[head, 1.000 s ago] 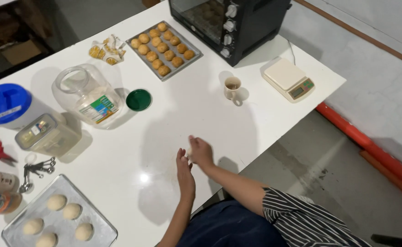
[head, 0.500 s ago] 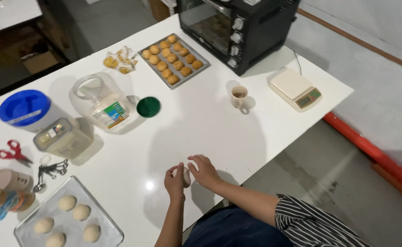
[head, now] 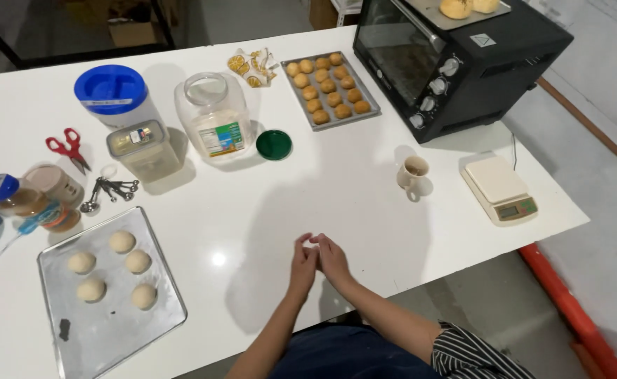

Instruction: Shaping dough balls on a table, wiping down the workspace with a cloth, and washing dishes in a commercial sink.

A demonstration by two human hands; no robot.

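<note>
Your left hand [head: 303, 265] and right hand [head: 332, 256] meet palm to palm just above the white tabletop [head: 336, 189] near its front edge, fingers curled toward each other and fingertips touching. Whether anything sits between the palms you cannot tell — the hands hide that spot.

To your left lies a metal tray [head: 112, 319] carrying five pale dough balls [head: 121, 241], well apart from your hands. Beyond it, measuring spoons [head: 108, 191] rest beside a small square container [head: 142, 149], with red scissors [head: 68, 147] and a blue-lidded tub [head: 112, 91] farther back. A clear jar [head: 213, 126] stands open, its green lid [head: 274, 144] lying just beside it.

Farther back, a tray of baked cookies [head: 327, 88] sits next to the black oven [head: 456, 60]. To your right stand a small mug [head: 413, 173] and a white kitchen scale [head: 499, 187] — both clear of your hands.
</note>
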